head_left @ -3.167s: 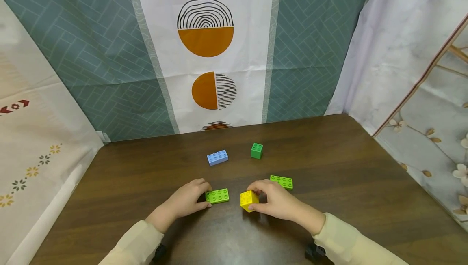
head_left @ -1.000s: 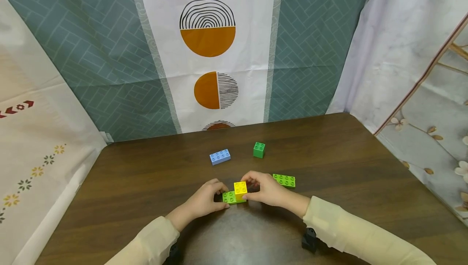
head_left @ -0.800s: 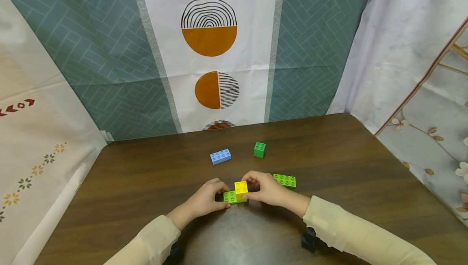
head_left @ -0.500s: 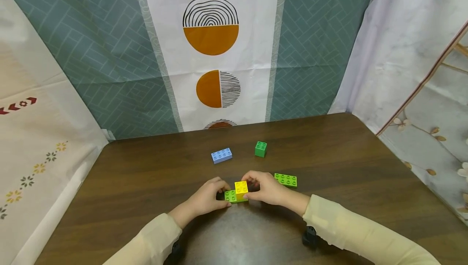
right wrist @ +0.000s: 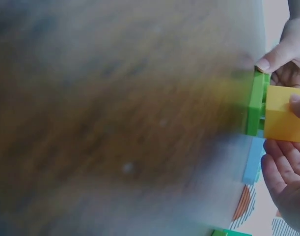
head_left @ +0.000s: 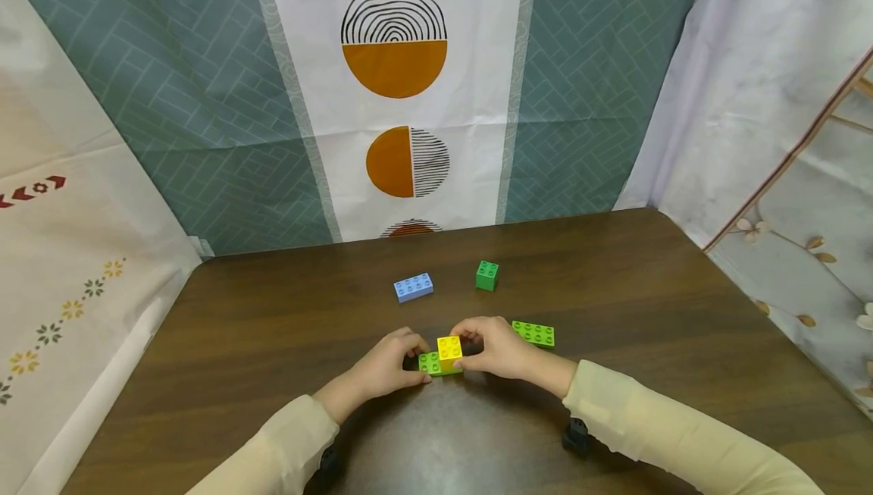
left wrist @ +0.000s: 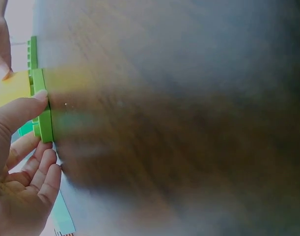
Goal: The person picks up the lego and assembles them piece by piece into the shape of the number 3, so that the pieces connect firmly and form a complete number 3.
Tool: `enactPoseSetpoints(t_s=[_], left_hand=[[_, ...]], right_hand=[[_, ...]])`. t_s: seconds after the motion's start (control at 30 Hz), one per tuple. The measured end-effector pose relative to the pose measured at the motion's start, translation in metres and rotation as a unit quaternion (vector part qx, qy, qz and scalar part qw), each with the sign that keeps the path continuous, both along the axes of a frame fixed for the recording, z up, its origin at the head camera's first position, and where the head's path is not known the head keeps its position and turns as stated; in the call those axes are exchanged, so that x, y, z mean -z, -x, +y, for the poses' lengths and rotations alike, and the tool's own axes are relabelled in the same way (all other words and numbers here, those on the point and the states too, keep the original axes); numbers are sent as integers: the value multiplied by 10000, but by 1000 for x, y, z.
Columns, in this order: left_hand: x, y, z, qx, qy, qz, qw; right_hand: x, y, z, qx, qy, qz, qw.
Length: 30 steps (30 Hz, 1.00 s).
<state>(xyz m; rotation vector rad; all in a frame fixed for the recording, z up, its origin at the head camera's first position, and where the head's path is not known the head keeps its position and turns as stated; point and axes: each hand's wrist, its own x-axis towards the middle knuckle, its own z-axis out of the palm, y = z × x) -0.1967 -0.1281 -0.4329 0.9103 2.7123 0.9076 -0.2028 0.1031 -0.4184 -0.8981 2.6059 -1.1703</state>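
At the table's middle, my left hand [head_left: 389, 362] pinches the left end of a flat lime-green building brick [head_left: 429, 363], its thumb [left wrist: 40, 96] on the near side. My right hand [head_left: 494, 349] holds a yellow square building brick [head_left: 449, 348] between thumb and fingers. The yellow brick sits over the right end of the lime brick, studs up. Seen from the right wrist, a narrow strip with lime studs shows between the yellow brick [right wrist: 285, 113] and the lime brick [right wrist: 255, 103]. The left pair of stud rows stays uncovered.
A second flat lime brick [head_left: 534, 333] lies just beyond my right hand. Farther back on the brown table [head_left: 273, 313] are a blue rectangular brick [head_left: 413, 288] and a dark green square brick [head_left: 487, 276]. Fabric hangings [head_left: 580, 101] stand behind the table.
Since the earliest frame, my right hand has brought the yellow brick left onto the lime brick's right end, while my left hand moved right with the lime brick. Over the last second both hands hold nearly still.
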Motion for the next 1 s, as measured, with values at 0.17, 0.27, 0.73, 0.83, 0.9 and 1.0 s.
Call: enactPoseSetpoints(t_s=[0.17,0.27,0.73,0.83,0.9,1.0], left_hand=[[-1,3,-2,-14,-14,19,10000],[-1,5,-3,-5,-61,32,10000],[2,6,-1,57,-216,-106,9997],[3,7,-1,62,-263,-100,9996],[4,8,-1,86,-323,-85,9994],[4,9,-3,101,-388,-53,9992]], right_hand=[[0,1,-1,-60,-41,218,9997],[-1,3,-2,-98,-62,292,9995],[-2,5,0,-65,-209,-119,9997],[-2,5,1,9,-129,-206,9997],[-4,4,-1,37,-226,-177,9996],[-11,5,-6,-2,-490,-137,9987]])
